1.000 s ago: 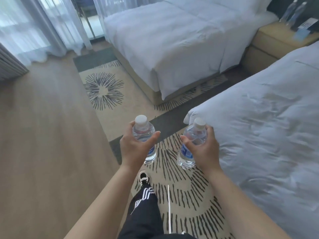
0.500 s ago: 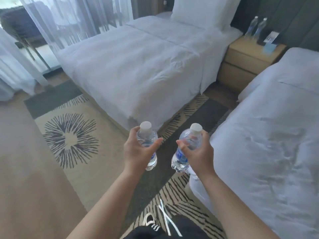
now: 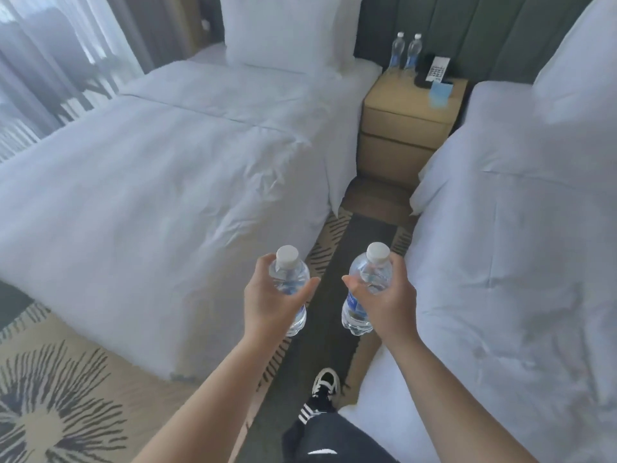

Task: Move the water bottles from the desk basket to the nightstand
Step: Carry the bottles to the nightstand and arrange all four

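Each hand grips one bottle upright by its shoulder, left hand [image 3: 277, 295] and right hand [image 3: 384, 295], freeing both for the nightstand [image 3: 394, 108] at 12 o'clock, where two bottles [image 3: 405, 51] already stand.

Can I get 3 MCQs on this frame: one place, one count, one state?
1. Where is the nightstand?
A. Between the two beds
B. By the curtain
C. At the foot of the left bed

2. How many bottles stand on the nightstand?
A. None
B. Two
C. Four

3. What is the left hand doing?
A. Hanging open
B. Pressing the bed
C. Gripping a bottle

Key:
1 A: it sits at the headboard wall between the left bed and right bed.
2 B: a pair of bottles stands at its back left corner, beside a phone.
3 C: its fingers curl round the left bottle; the right hand likewise grips the right bottle.
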